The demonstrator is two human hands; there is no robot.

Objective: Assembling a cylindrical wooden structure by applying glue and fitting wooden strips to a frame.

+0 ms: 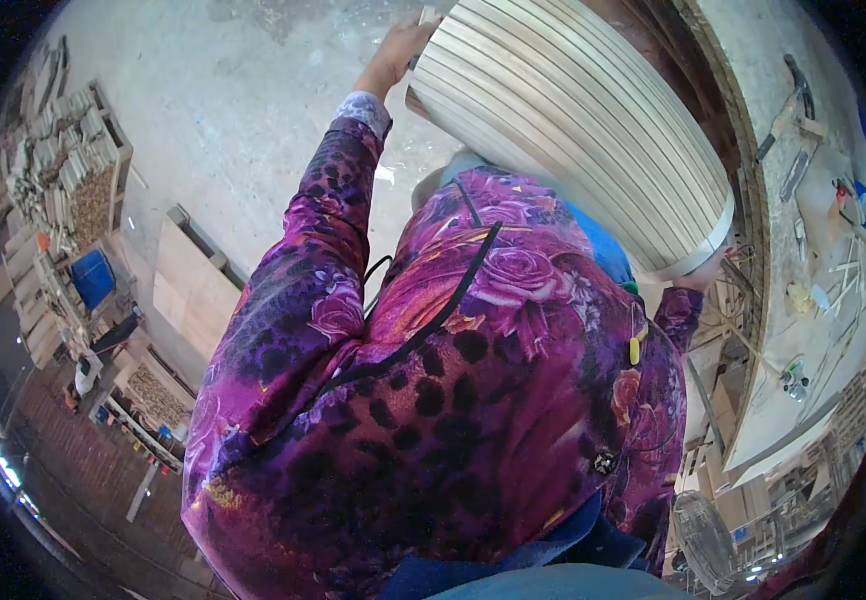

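Carrying a stack of pale wooden slats (pixel 573 130), the person holds the bundle across the body toward the 1 o'clock region of the view, above a purple floral-print sleeve and torso. The left hand (pixel 400 50), at 12 o'clock, grips the far upper end of the stack with the arm stretched forward and the wrist raised; its fingers wrap the end edge. The right hand (pixel 705 270), at 3 o'clock, lies mostly hidden beneath the near lower end, apparently supporting it from below; whether its fingers are curled around the slats cannot be told. The slats look stiff, smooth and individually light, though the bundle as a whole is judged fairly heavy and liable to slide or fan apart, so a hold at both ends, pressing the pieces together, suits it best. A workbench (pixel 803 330) bearing tools runs along the 3 o'clock edge. A flat wooden panel (pixel 188 290) rests on the concrete floor (pixel 223 110) at 9 o'clock, with crates of offcuts (pixel 73 170) at 10 o'clock.
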